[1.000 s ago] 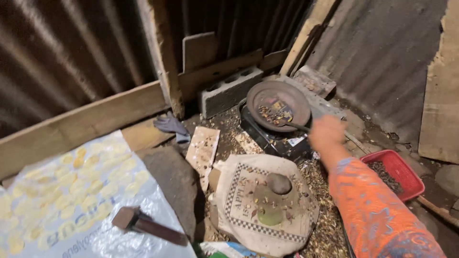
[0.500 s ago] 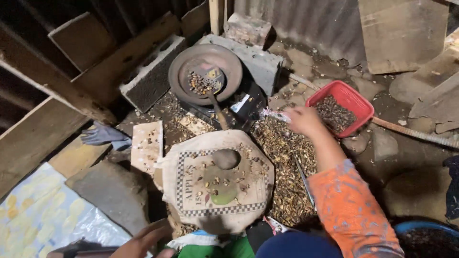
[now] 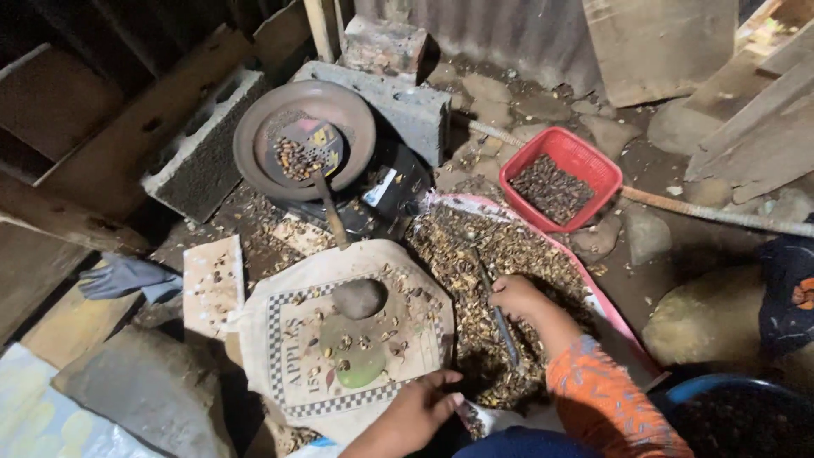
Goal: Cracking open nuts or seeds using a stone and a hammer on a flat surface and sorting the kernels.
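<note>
My right hand (image 3: pixel 515 298), in an orange patterned sleeve, rests on a heap of brown nut shells (image 3: pixel 492 280) and grips a thin dark metal rod (image 3: pixel 496 309) that points down toward me. My left hand (image 3: pixel 421 410) presses on the near edge of a printed cloth sack (image 3: pixel 339 339) spread over a block; its fingers are closed on the edge of the sack. The sack carries scattered nuts and a small grey stone (image 3: pixel 359 298). A round rusty pan (image 3: pixel 303 140) with nuts and a slotted spoon stands behind it.
A red plastic basket (image 3: pixel 561 178) of dark nuts sits to the right of the pan. Grey concrete blocks (image 3: pixel 398 106) and wooden planks ring the back. A white tile (image 3: pixel 212 284) lies left of the sack. A blue tub rim (image 3: pixel 729 390) shows at bottom right.
My right hand has come back from near the red basket to the shell heap with the rod. My left hand has moved up onto the sack's near edge. The view tilted down.
</note>
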